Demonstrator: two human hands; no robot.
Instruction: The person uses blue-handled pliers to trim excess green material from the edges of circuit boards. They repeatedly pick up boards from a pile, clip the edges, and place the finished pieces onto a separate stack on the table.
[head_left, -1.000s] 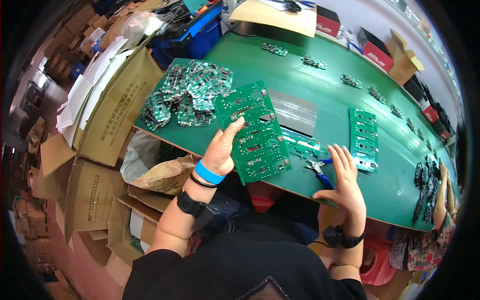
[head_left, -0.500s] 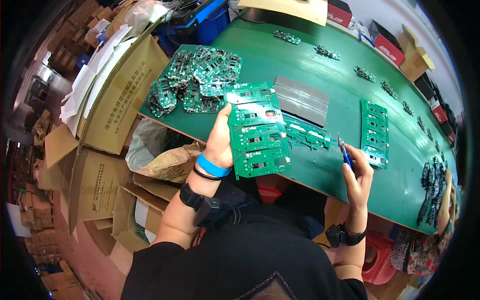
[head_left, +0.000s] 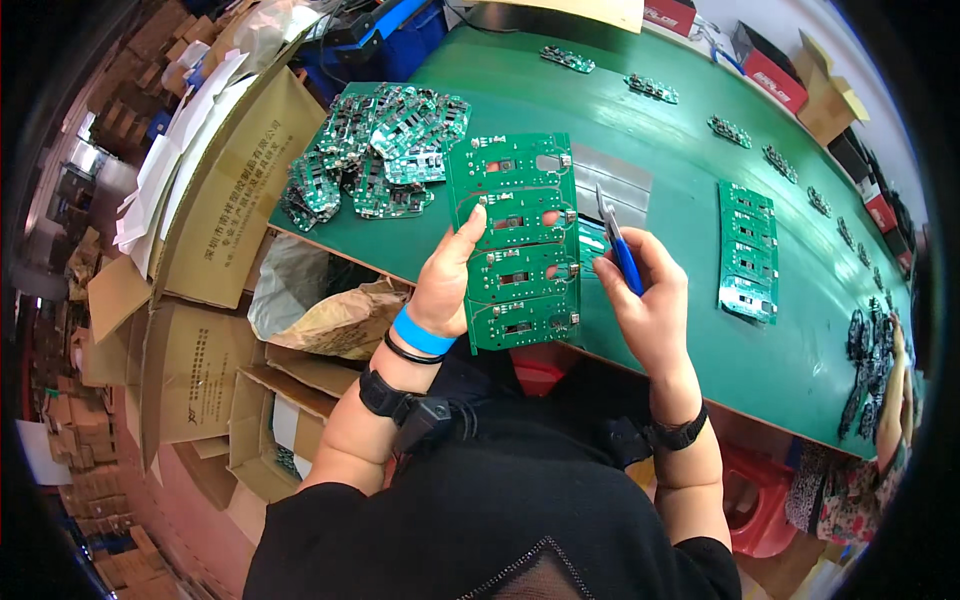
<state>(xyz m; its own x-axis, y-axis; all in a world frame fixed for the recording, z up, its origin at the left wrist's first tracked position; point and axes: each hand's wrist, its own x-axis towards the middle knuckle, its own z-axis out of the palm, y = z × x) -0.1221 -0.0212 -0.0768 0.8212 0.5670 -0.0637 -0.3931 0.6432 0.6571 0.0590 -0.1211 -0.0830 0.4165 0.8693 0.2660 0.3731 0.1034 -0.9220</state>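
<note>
My left hand (head_left: 449, 283) grips a green circuit board panel (head_left: 520, 265) by its left edge, thumb on the face and fingers behind. The panel is a strip of several joined boards, held up above the table's near edge. In my right hand (head_left: 655, 300) is a pair of blue-handled cutting pliers (head_left: 624, 258), closed in the fingers. Their metal jaws point up and away, just right of the panel and apart from it. Behind the panel, a dark grey sheet (head_left: 625, 185) lies on the green table (head_left: 670, 330), partly hidden.
Populated circuit boards (head_left: 400, 140) are heaped at the table's left. Another green panel (head_left: 748, 250) lies to the right. Small assemblies (head_left: 652, 88) line the far side. At far right a co-worker's arm (head_left: 890, 400) reaches beside dark parts (head_left: 866, 370). Cardboard boxes (head_left: 225, 200) stand at left.
My right hand with the cutting pliers has moved left and up, close to the panel's right edge. The panel has tilted slightly, so its glare is gone.
</note>
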